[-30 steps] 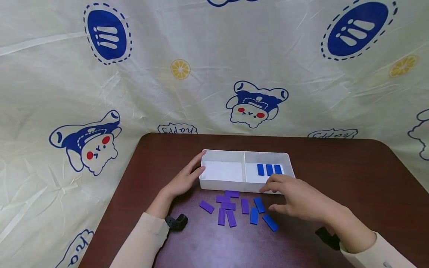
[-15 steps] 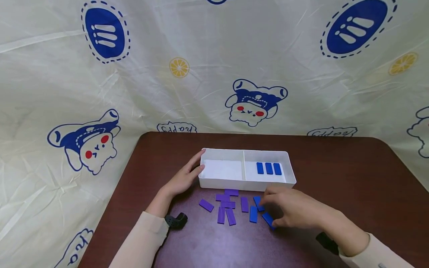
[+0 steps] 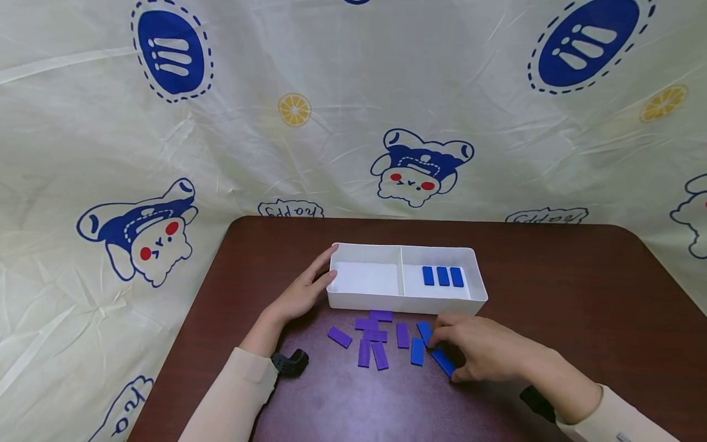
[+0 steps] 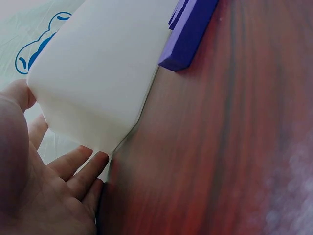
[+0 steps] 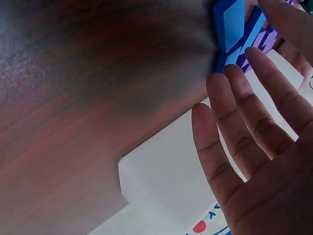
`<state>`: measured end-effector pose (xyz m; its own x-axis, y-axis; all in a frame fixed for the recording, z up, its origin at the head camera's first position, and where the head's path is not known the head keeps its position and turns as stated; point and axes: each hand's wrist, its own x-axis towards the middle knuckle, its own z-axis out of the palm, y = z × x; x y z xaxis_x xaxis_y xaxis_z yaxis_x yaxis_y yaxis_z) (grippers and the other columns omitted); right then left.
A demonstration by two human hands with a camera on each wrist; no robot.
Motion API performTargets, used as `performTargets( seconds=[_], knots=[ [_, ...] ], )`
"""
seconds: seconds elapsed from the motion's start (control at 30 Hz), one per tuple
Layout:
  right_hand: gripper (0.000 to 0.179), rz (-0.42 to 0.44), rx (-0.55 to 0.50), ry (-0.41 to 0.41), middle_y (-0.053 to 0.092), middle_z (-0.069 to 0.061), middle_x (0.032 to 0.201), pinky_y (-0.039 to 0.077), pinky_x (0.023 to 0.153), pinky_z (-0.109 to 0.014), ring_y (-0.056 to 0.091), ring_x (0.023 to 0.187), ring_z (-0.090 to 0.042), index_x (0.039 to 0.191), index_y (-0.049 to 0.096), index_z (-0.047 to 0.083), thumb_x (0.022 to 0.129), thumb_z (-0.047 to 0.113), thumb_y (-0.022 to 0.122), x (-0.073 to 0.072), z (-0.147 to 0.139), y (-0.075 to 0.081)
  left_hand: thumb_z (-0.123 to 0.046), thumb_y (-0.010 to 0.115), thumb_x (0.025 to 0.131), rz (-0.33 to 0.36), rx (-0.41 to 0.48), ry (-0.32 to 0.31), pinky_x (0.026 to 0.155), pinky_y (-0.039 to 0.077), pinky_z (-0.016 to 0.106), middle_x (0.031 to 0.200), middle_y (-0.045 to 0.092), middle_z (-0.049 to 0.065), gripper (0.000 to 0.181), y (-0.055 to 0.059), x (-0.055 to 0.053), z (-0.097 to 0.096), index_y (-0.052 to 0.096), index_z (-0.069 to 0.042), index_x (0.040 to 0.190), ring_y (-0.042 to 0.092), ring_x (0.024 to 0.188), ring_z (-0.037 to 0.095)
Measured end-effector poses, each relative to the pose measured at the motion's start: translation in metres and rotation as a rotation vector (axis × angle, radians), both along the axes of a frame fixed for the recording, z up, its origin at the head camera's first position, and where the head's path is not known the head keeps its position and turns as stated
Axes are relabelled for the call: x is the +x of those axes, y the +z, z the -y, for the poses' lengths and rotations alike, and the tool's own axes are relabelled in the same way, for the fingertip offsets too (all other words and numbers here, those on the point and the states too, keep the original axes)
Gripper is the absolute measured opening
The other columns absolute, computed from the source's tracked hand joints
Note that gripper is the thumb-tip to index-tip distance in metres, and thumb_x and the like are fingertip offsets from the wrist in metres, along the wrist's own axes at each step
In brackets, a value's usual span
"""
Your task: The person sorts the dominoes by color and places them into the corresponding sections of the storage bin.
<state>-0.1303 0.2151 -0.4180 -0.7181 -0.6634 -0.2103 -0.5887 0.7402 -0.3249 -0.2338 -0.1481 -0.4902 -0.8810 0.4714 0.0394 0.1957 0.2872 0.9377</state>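
Observation:
A white two-compartment box (image 3: pixel 364 302) stands on the table. My left hand (image 3: pixel 301 294) rests against its left end, thumb at the rim and other fingertips along the end wall, as the left wrist view shows. Three blue blocks (image 3: pixel 443 276) lie side by side in the right compartment. In front of the box my right hand (image 3: pixel 486 347) reaches down over a slanted blue block (image 3: pixel 442 362), its thumb and index finger spread toward the two ends. Two more blue blocks lie close by, one upright-looking block (image 3: pixel 417 352) and one partly behind the fingertips.
Several purple blocks (image 3: pixel 402 336) lie loosely before the box, some touching or overlapping. The dark brown table (image 3: pixel 552 282) ends at a rounded back edge, with a printed pale cloth (image 3: pixel 331 166) hanging behind. Each wrist wears a black strap (image 3: pixel 291 363).
My right hand has come down and toward me from the box's front wall to the slanted blue block, its thumb now at the block's near end. The left hand stays at the box.

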Motion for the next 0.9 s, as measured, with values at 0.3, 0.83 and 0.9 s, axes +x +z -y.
performTargets(
  seconds=[0.3,0.83,0.9],
  knots=[
    [0.044,0.010,0.017,-0.010,0.057,0.014,0.110,0.055,0.082,-0.034,0.050,0.090,-0.004,0.112,0.075,0.028,0.072,0.028,0.094,0.0009,0.0004,-0.0042,-0.031,0.046,0.112,0.005,0.014,-0.008,0.125,0.025,0.059,0.172,0.024,0.010,0.060,-0.0008,-0.0012,-0.0013,0.021,-0.032,0.167,0.026,0.158,0.033],
    [0.039,-0.014,0.021,0.008,0.051,0.015,0.093,0.043,0.068,-0.024,0.044,0.080,-0.002,0.108,0.076,0.025,0.073,0.024,0.093,0.0004,0.0011,-0.0078,-0.035,0.047,0.111,0.000,-0.002,-0.002,0.125,0.025,0.060,0.173,0.022,0.004,0.061,0.0000,-0.0007,-0.0016,0.020,-0.033,0.166,0.024,0.159,0.032],
    [0.039,-0.018,0.022,0.014,0.051,0.015,0.092,0.042,0.068,-0.024,0.043,0.079,-0.002,0.107,0.076,0.024,0.073,0.024,0.093,0.0005,0.0012,-0.0086,-0.035,0.047,0.111,0.002,0.000,-0.003,0.125,0.026,0.060,0.173,0.023,0.005,0.061,-0.0001,-0.0004,-0.0014,0.021,-0.035,0.166,0.025,0.159,0.032]
  ],
)
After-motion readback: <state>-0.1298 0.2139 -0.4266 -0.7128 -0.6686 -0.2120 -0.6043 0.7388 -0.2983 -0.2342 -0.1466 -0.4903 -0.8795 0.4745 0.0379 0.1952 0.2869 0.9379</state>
